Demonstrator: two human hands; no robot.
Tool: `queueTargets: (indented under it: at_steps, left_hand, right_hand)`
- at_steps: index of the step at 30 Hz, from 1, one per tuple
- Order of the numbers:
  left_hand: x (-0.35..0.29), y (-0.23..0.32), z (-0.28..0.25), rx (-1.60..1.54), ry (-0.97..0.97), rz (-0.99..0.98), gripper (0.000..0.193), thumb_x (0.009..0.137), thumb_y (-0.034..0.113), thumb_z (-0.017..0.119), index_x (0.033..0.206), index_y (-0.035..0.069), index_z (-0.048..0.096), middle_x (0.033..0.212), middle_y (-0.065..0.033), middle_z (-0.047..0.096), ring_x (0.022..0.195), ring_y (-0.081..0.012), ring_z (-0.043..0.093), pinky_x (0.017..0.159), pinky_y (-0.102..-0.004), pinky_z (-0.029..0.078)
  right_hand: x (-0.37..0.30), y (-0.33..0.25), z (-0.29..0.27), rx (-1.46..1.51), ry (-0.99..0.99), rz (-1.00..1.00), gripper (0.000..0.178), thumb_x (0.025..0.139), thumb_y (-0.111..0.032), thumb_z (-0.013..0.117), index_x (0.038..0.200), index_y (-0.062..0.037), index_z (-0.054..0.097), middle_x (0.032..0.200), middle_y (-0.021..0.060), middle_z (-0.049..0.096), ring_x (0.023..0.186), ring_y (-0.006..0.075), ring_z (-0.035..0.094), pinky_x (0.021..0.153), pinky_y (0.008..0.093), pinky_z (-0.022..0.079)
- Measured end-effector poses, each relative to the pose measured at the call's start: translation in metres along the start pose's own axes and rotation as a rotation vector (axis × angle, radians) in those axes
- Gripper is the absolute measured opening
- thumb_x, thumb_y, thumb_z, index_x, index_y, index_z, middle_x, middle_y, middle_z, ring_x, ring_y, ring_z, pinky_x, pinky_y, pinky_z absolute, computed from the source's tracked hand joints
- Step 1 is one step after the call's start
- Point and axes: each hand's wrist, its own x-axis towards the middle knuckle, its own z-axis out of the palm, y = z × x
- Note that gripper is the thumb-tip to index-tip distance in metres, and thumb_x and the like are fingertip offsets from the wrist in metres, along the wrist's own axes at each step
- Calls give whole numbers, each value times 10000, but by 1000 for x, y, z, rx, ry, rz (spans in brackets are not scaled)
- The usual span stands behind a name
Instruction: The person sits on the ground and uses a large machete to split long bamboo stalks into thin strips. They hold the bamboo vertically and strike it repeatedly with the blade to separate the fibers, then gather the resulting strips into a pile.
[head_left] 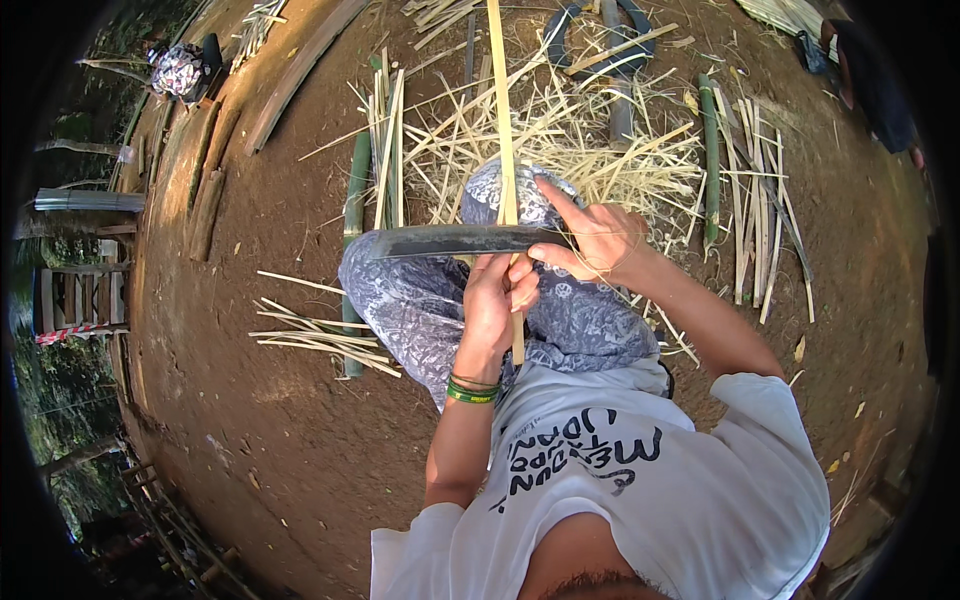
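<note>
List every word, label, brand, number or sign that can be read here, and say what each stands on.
Shirt: big black lettering in several lines across the chest; I won't copy its wording.
Wristband: small yellowish marks on green, too small to read surely.
Trousers: small round marks within the pattern, too small to read.
Knife: no lettering that I can make out on the blade.

Black lettering point(575, 460) marks the white T-shirt point(720, 480), yellow characters point(482, 399) the green wristband point(460, 392), and round emblems point(563, 291) the trousers point(410, 300).
</note>
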Motion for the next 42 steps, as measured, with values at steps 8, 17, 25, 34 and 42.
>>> queueTargets:
  at_steps: [8,17,25,34,42]
  left_hand:
    - [2,-1,-7,-89,9,-11,249,1039,203,433,1260,127,521,718,53,409,501,-30,344,436,-190,234]
    - [2,-1,-21,-48,-42,-61,321,1055,200,406,1361,145,488,695,51,400,465,-26,311,431,-196,216]
    - [3,2,-11,6,25,-20,232,1064,186,367,1224,104,514,707,50,381,468,-28,284,422,-200,209]
    - [-19,-8,-13,27,29,-81,415,1073,216,408,1488,190,399,695,47,330,485,-43,262,441,-216,206]
    - [-14,-9,-6,84,57,-48,203,1051,199,447,878,111,505,660,62,304,487,-34,248,449,-223,177]
  right_hand:
    - [2,6,-10,46,-177,19,960,818,-741,583,1552,-201,281,488,133,511,480,349,594,461,489,424]
    - [3,4,-3,-25,-106,37,923,825,-688,616,1560,-254,265,453,98,461,433,324,546,449,454,417]
    - [2,7,0,1,-55,-35,933,834,-699,596,1564,-228,254,442,102,458,433,338,551,449,467,419]
    - [-2,7,7,13,-21,15,934,839,-670,615,1554,-174,278,436,121,469,423,353,553,444,469,428]
    - [-4,6,9,-51,74,-146,1008,829,-694,603,1512,-12,317,418,103,458,400,331,549,434,447,444]
